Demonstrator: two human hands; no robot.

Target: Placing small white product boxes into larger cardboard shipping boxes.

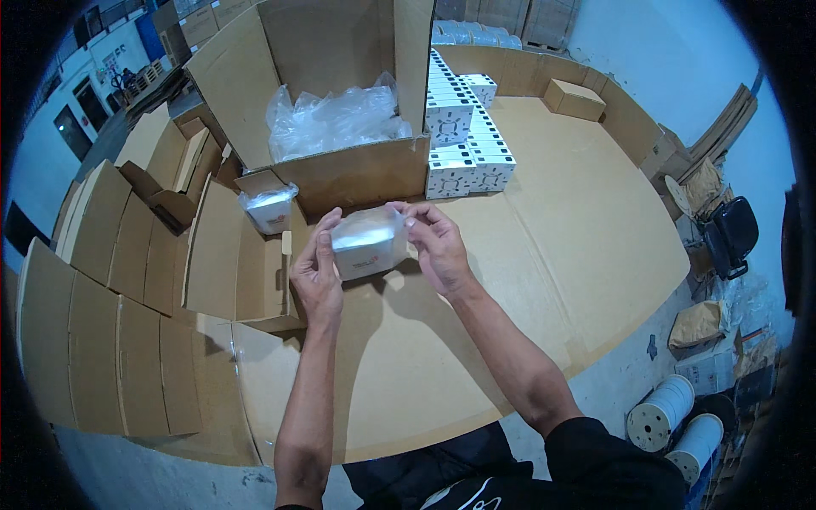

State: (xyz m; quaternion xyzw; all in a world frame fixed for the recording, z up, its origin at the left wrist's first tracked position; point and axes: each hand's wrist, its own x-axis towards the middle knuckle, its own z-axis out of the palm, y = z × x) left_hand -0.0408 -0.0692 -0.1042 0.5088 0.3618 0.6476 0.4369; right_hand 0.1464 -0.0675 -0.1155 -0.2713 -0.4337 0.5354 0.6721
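Note:
Between my hands, above the cardboard-covered table, is a small white box (367,246) in a clear plastic bag. My left hand (319,268) grips the box's left side, thumb toward me. At the box's upper right, my right hand (435,246) pinches the bag's loose edge with thumb and fingertips. Just left of my left hand stands an open brown carton (217,255), with another bagged white box (272,210) at its far end. Behind my hands, a large open carton (365,174) holds a heap of clear plastic bags (340,119).
White patterned boxes (470,166) are stacked right of the large carton. Several brown cartons (93,340) line the table's left side. A closed brown box (575,100) lies at the far right. White cable spools (661,412) and a black chair (733,238) stand beyond the table (586,272).

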